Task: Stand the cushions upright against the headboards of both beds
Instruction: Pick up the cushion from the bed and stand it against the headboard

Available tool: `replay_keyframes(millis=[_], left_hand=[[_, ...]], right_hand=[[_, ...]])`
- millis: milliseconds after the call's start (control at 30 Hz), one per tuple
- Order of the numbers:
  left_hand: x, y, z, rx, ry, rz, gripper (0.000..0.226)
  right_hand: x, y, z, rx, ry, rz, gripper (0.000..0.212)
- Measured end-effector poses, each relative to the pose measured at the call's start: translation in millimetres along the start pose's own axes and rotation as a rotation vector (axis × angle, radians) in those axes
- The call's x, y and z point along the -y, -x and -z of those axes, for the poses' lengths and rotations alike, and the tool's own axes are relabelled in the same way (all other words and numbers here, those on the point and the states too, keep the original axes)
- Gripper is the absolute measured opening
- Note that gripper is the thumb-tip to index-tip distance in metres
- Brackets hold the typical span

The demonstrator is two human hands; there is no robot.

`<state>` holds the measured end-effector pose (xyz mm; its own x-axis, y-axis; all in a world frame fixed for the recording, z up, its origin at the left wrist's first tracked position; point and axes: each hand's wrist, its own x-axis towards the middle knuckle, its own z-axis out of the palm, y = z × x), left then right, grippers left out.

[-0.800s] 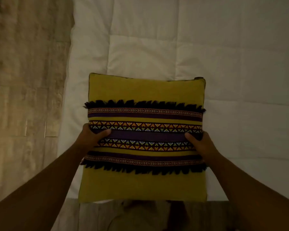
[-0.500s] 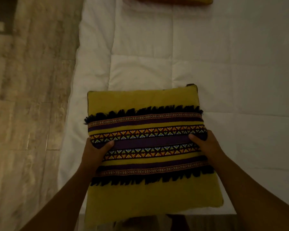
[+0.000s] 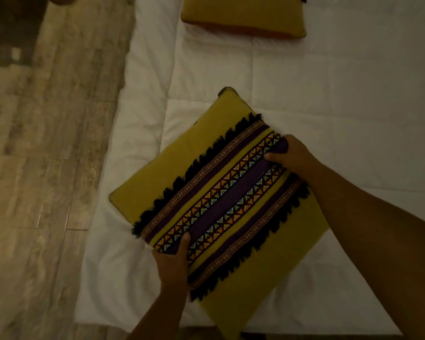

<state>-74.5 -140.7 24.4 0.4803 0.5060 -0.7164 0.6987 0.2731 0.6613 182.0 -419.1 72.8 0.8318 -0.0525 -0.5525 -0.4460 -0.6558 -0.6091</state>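
I hold a mustard-yellow cushion (image 3: 182,177) with purple patterned bands and black fringe over the foot of a white bed (image 3: 329,99). It is turned diagonally, one corner pointing up the bed. My left hand (image 3: 172,261) grips its lower-left edge and my right hand (image 3: 290,155) grips its upper-right edge. A second yellow cushion (image 3: 243,18) lies flat further up the bed, cut off by the top of the frame. No headboard is in view.
Wood-look floor (image 3: 47,168) runs along the bed's left side. A dark rug or mat (image 3: 8,33) sits at the top left corner. The white quilted duvet covers the bed around and beyond the held cushion.
The cushion has been rotated from square-on to diagonal and carried a little forward. The view has shifted up the bed, bringing more of the second cushion into sight.
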Motion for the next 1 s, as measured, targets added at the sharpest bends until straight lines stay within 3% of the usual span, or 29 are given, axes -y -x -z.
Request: replay_keyframes(millis=[133, 233, 500, 600, 767, 933, 1000], left_hand=[[23, 15, -9, -0.022, 0.058, 0.09, 0.103], [34, 15, -13, -0.043, 0.05, 0.151, 0.102], [41, -22, -11, 0.017, -0.073, 0.155, 0.098], [40, -19, -5, 0.08, -0.064, 0.122, 0.097], [17, -15, 22, -0.047, -0.126, 0.024, 0.09], [-47, -46, 35, -0.132, -0.532, -0.162, 0.104], [-75, -58, 32, -0.104, -0.587, -0.207, 0.097]], right_hand=[[7, -22, -10, 0.095, 0.053, 0.057, 0.06], [0, -32, -30, 0.125, 0.071, 0.016, 0.069], [-12, -38, -54, -0.046, 0.209, 0.007, 0.07], [-14, -27, -58, -0.148, 0.237, 0.045, 0.068], [-29, 22, -70, -0.301, 0.133, 0.079, 0.086], [-55, 82, -79, -0.365, 0.091, -0.024, 0.093], [-67, 100, -82, -0.393, 0.067, -0.088, 0.094]])
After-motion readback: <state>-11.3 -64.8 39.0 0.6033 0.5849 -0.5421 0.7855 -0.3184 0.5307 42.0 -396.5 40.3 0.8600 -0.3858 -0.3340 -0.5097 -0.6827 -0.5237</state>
